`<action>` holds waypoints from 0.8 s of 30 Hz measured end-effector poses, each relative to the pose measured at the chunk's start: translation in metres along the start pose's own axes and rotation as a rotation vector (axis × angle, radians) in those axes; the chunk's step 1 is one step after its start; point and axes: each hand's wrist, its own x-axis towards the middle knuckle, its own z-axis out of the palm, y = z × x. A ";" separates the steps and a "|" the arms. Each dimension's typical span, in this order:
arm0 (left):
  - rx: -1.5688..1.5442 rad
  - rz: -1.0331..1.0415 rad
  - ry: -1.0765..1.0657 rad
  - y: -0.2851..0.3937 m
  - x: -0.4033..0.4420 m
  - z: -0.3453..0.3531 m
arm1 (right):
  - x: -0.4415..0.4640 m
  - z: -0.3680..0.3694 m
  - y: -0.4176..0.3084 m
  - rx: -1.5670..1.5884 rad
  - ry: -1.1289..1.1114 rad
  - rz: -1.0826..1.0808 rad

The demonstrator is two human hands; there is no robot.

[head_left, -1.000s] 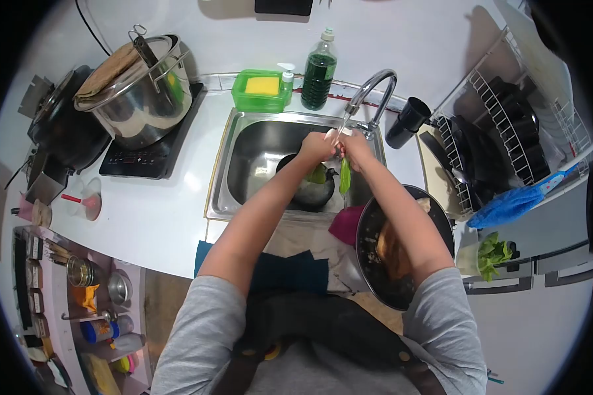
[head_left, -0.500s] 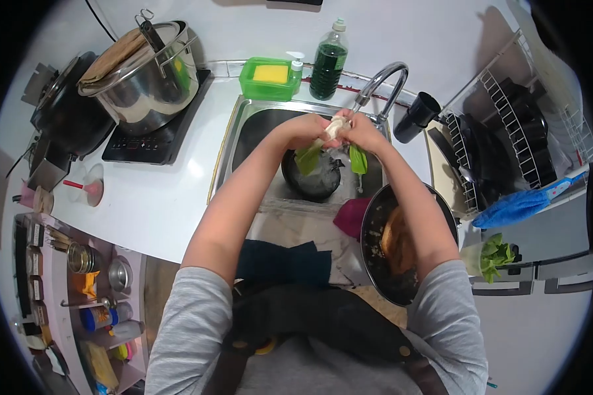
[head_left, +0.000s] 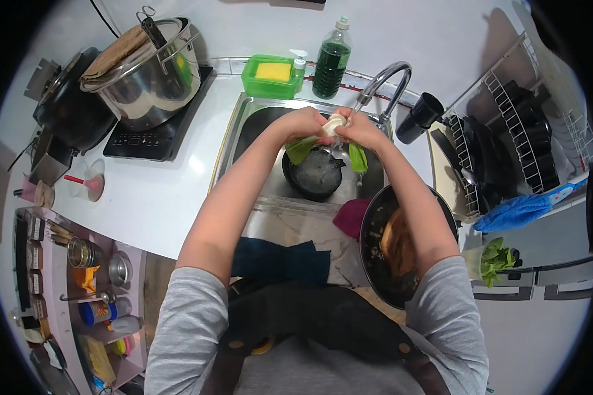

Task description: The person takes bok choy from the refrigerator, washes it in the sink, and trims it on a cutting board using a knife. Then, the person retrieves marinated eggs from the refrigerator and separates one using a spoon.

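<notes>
Over the sink point(head_left: 244, 108), both hands hold a bok choy point(head_left: 335, 125) with a white base and green leaves. My left hand point(head_left: 303, 124) has its fingers closed around the left side of the white base. From the other side, my right hand point(head_left: 362, 131) grips the base, its fingers partly hidden. Green leaves hang below each hand. The curved metal faucet point(head_left: 395, 69) stands just behind my right hand, and water falls below the hands. Underneath, a round black pan point(head_left: 313, 176) sits in the sink with cloudy water in it.
A black frying pan point(head_left: 373, 263) with brown contents lies under my right forearm. Behind the sink are a green tray point(head_left: 260, 89) with a yellow sponge and a green soap bottle point(head_left: 331, 66). At left, a steel pot point(head_left: 145, 92) stands on a cooktop; a dish rack point(head_left: 514, 141) is at right.
Both hands stay over the sink, with the bok choy's white base turned slightly between them. More of the black pan's inside shows now. The view has shifted slightly.
</notes>
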 end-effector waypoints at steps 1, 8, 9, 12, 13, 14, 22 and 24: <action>0.038 -0.019 -0.001 0.002 -0.001 0.000 | 0.000 0.000 0.000 -0.024 -0.015 -0.012; 0.012 -0.074 0.008 0.006 -0.006 0.002 | 0.009 -0.002 0.014 0.061 -0.076 -0.023; 0.027 -0.081 0.002 0.005 -0.005 0.000 | 0.009 -0.002 0.012 0.047 -0.077 -0.001; 0.087 -0.089 -0.009 0.002 -0.001 -0.001 | 0.004 0.003 0.007 -0.213 0.027 -0.114; 0.109 -0.090 -0.011 0.001 -0.001 -0.001 | 0.002 0.004 0.005 -0.336 0.079 -0.182; 0.088 -0.097 -0.005 0.000 0.000 -0.001 | 0.004 0.004 0.008 -0.315 0.073 -0.181; 0.061 -0.104 -0.052 -0.010 0.006 0.005 | -0.005 -0.004 0.011 -0.334 0.087 -0.130; -0.057 -0.111 -0.049 -0.014 0.006 0.010 | -0.007 -0.004 0.006 -0.413 0.083 -0.145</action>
